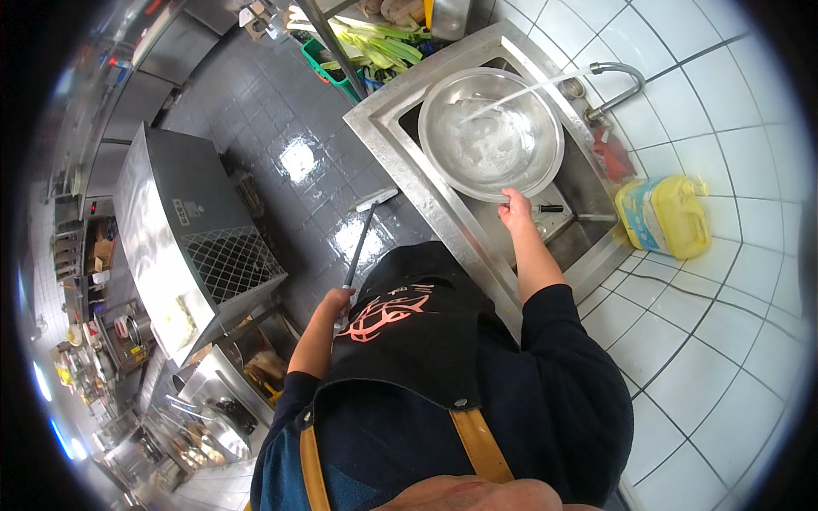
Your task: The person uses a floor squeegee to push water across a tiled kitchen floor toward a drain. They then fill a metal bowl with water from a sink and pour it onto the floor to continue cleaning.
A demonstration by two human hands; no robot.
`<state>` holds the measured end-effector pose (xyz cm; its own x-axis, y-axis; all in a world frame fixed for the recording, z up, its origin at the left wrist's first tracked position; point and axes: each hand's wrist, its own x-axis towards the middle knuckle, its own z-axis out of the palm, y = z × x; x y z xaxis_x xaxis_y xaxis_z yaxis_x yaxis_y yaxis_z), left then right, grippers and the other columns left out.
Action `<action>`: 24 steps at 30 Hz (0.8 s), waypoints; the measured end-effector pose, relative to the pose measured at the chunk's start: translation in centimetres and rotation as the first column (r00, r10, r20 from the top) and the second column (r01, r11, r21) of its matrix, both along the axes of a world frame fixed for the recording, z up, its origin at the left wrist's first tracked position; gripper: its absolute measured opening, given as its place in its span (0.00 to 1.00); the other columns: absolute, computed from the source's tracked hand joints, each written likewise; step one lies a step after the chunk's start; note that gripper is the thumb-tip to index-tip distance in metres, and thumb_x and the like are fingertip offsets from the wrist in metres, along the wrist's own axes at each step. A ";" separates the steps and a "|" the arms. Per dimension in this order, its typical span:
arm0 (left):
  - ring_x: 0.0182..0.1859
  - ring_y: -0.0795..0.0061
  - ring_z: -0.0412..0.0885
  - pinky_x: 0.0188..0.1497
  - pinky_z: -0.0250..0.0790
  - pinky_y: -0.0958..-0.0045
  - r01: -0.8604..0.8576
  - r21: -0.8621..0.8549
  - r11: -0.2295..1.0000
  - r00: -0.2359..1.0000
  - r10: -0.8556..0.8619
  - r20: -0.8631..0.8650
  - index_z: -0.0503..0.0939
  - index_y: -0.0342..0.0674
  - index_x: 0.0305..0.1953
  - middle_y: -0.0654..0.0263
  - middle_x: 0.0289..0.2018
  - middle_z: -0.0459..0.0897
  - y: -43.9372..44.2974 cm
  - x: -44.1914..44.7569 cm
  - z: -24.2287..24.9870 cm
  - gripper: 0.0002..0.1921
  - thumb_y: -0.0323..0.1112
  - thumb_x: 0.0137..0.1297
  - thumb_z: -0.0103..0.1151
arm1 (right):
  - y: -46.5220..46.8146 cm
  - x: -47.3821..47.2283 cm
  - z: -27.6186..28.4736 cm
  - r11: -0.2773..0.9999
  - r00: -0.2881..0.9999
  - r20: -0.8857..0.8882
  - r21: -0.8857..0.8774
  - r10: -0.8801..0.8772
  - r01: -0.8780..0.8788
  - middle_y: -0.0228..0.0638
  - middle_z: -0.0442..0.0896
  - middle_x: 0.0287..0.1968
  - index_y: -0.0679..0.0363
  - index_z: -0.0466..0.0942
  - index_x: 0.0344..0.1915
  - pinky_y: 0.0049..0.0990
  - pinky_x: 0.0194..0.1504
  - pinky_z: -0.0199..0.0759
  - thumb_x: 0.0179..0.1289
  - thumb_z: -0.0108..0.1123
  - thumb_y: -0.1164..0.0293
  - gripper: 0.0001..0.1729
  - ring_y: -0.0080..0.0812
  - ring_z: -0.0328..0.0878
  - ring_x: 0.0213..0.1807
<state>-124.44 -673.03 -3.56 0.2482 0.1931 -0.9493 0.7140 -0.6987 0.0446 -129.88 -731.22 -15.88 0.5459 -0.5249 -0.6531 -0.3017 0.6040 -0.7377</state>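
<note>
A wide stainless steel bowl [492,137] rests in the metal sink [460,220], with foamy, rippled water inside. A stream from the curved faucet [629,86] falls into it. My right hand [515,207] grips the bowl's near rim. Just beyond my fingers a short black handle [548,209] shows in the sink; what it belongs to is hidden. Down at my left side, my left hand [339,301] is closed around the pole of a long-handled floor cleaning tool [362,246]. Its pale, flat head lies on the wet tiles; brush or squeegee, I cannot tell.
A yellow jug [668,217] stands on the tiled ledge right of the sink, near a red cloth [612,153]. Leafy green stalks [377,45] fill a green crate [329,67] beyond the sink. A steel cabinet [192,211] stands left across the wet, shiny floor [268,121].
</note>
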 end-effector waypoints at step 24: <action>0.18 0.67 0.70 0.21 0.59 0.61 -0.015 -0.030 0.999 1.000 0.015 -0.009 0.74 0.37 0.26 0.61 0.18 0.73 -1.0 1.1 2.1 0.18 0.46 0.64 0.61 | 3.4 2.1 11.3 0.888 0.940 -0.139 0.309 -0.311 0.339 0.30 0.71 0.26 0.56 0.69 0.32 0.22 0.14 0.48 0.56 0.61 0.79 0.10 0.25 0.63 0.19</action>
<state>-123.29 -674.04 -1.46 0.2373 0.1678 -0.9568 0.7250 -0.6862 0.0595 -127.75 -727.79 -4.61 0.3169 -0.4151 -0.8528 -0.0992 0.8797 -0.4650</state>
